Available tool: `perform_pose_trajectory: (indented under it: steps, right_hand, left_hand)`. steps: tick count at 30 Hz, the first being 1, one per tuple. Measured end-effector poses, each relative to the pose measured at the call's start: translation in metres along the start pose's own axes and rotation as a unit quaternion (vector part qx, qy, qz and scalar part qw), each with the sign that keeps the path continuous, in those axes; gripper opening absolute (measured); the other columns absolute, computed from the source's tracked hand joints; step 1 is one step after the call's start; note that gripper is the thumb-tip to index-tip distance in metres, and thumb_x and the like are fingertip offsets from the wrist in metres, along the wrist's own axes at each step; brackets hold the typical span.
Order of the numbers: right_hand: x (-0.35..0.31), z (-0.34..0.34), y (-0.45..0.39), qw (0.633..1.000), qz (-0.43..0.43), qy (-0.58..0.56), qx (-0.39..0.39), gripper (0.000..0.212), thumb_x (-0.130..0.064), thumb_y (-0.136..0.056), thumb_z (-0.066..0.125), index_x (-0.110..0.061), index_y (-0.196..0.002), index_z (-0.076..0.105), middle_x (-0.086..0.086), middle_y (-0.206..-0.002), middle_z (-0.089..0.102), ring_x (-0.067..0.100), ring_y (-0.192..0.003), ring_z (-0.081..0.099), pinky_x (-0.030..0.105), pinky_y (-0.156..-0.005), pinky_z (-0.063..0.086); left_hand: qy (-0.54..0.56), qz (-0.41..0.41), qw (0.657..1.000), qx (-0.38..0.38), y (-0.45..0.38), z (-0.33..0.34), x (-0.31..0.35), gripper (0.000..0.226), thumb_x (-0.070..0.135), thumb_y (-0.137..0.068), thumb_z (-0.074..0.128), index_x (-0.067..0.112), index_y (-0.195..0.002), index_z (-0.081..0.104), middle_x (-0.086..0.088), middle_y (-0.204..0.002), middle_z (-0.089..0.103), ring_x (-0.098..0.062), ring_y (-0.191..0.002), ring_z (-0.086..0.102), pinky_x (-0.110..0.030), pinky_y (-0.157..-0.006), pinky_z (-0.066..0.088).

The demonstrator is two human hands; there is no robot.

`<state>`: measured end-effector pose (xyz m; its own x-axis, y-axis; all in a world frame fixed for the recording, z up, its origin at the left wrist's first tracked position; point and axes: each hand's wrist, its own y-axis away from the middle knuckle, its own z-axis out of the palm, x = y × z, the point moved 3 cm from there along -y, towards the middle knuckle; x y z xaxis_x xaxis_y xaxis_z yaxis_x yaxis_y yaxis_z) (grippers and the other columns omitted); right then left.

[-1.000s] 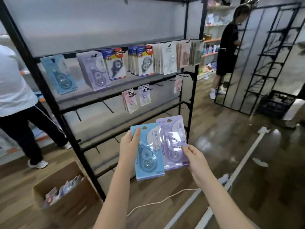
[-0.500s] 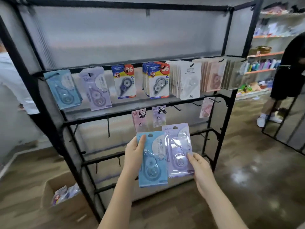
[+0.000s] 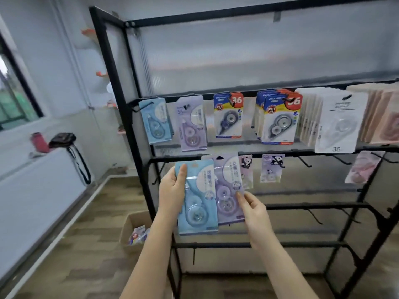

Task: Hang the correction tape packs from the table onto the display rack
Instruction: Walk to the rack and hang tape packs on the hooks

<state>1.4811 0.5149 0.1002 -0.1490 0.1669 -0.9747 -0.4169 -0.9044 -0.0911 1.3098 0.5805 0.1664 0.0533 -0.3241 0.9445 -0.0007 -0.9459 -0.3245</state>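
Observation:
My left hand (image 3: pixel 172 190) grips a light blue correction tape pack (image 3: pixel 198 203) by its left edge, thumb across the front. My right hand (image 3: pixel 251 207) pinches a purple correction tape pack (image 3: pixel 227 182) at its lower right; that pack lies partly behind the blue one. Both packs are held upright in front of the black display rack (image 3: pixel 127 117), level with its second rail. On the top rail hang a matching blue pack (image 3: pixel 155 120) and a purple pack (image 3: pixel 191 124), then dark blue packs (image 3: pixel 228 115), white and pink ones.
Two small panda packs (image 3: pixel 271 168) and a pink pack (image 3: pixel 362 167) hang on the second rail, beside bare hooks. A cardboard box (image 3: pixel 135 231) with more packs stands on the wooden floor at the rack's left foot. A white counter (image 3: pixel 38 182) runs along the left.
The view has swung left and closer to the rack. Both hands have raised the two packs from below the second rail up to its level. The grips are unchanged.

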Motion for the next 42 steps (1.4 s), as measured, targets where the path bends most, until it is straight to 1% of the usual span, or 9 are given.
perform_pose_trajectory:
  steps: [3,6,10,13,20,28,34,38,42]
  right_hand:
    - [-0.010,0.028,-0.015,0.999,-0.024,0.006,-0.022,0.013,-0.024,-0.094,0.053,-0.019,-0.092,0.065,-0.001,-0.089,0.071,0.009,-0.081,0.066,0.024,-0.071,0.054]
    - [-0.020,0.055,-0.027,0.998,-0.050,0.001,-0.046,0.015,-0.023,-0.095,0.051,-0.018,-0.093,0.065,-0.005,-0.084,0.071,0.000,-0.071,0.065,0.014,-0.061,0.050]
    - [-0.030,0.085,-0.046,0.995,-0.084,-0.007,-0.044,0.017,-0.025,-0.095,0.051,-0.018,-0.096,0.066,-0.001,-0.090,0.073,0.010,-0.086,0.068,0.021,-0.073,0.054]
    - [-0.039,0.100,-0.064,0.993,-0.113,-0.011,-0.028,0.017,-0.025,-0.095,0.051,-0.018,-0.095,0.066,-0.004,-0.089,0.072,0.006,-0.083,0.066,0.014,-0.071,0.052]
    - [-0.054,0.115,-0.098,0.987,-0.156,0.013,0.018,0.019,-0.026,-0.098,0.048,-0.020,-0.097,0.066,-0.002,-0.093,0.072,0.009,-0.087,0.066,0.017,-0.073,0.053]
    - [-0.042,0.119,-0.123,0.988,-0.118,0.075,0.064,0.021,-0.030,-0.099,0.047,-0.015,-0.100,0.061,-0.006,-0.087,0.063,0.007,-0.083,0.056,0.016,-0.070,0.044]
    - [-0.035,0.126,-0.151,0.979,-0.096,0.157,0.093,0.037,-0.037,-0.098,0.048,-0.003,-0.094,0.063,0.006,-0.084,0.062,0.018,-0.079,0.054,0.031,-0.070,0.043]
    - [-0.038,0.125,-0.161,0.970,-0.095,0.186,0.122,0.034,-0.038,-0.098,0.047,-0.008,-0.087,0.057,-0.003,-0.073,0.054,0.008,-0.066,0.046,0.022,-0.056,0.034]
    - [-0.012,0.123,-0.162,0.971,-0.075,0.177,0.142,0.036,-0.039,-0.098,0.045,-0.007,-0.091,0.058,0.003,-0.079,0.058,0.016,-0.072,0.052,0.024,-0.059,0.038]
  left_hand:
    - [0.006,0.013,1.000,0.013,-0.019,-0.022,0.003,0.025,0.029,-0.098,0.049,0.015,-0.080,0.060,-0.009,-0.080,0.068,-0.024,-0.075,0.065,-0.040,-0.068,0.053]
    - [0.011,0.036,0.999,0.028,-0.039,-0.043,0.010,0.023,0.029,-0.098,0.049,0.016,-0.082,0.060,-0.005,-0.079,0.069,-0.018,-0.072,0.066,-0.035,-0.063,0.054]
    - [0.013,0.059,0.998,0.028,-0.061,-0.066,0.021,0.023,0.031,-0.097,0.049,0.013,-0.087,0.058,0.003,-0.072,0.069,-0.003,-0.060,0.067,-0.019,-0.051,0.051]
    - [0.011,0.080,0.996,0.032,-0.076,-0.078,0.026,0.022,0.028,-0.098,0.048,0.013,-0.084,0.056,0.001,-0.072,0.067,0.000,-0.056,0.065,-0.015,-0.047,0.048]
    - [0.027,0.073,0.997,0.024,-0.094,-0.094,0.013,0.020,0.029,-0.097,0.048,0.015,-0.085,0.056,-0.003,-0.077,0.070,-0.007,-0.061,0.069,-0.019,-0.050,0.052]
    - [0.032,0.066,0.997,0.008,-0.103,-0.102,-0.002,0.020,0.032,-0.095,0.047,0.016,-0.086,0.055,-0.005,-0.081,0.070,-0.012,-0.066,0.070,-0.021,-0.052,0.054]
    - [0.007,0.083,0.996,0.015,-0.121,-0.107,-0.003,0.027,0.031,-0.099,0.040,0.017,-0.083,0.054,0.001,-0.075,0.065,0.002,-0.058,0.065,-0.014,-0.049,0.049]
    - [0.001,0.106,0.994,0.005,-0.139,-0.112,-0.001,0.034,0.045,-0.091,0.038,0.016,-0.082,0.053,0.000,-0.075,0.066,-0.003,-0.061,0.066,-0.018,-0.052,0.051]
    - [0.002,0.134,0.991,0.026,-0.162,-0.118,0.005,0.033,0.044,-0.095,0.037,0.019,-0.081,0.053,0.000,-0.075,0.067,-0.014,-0.069,0.068,-0.030,-0.058,0.055]
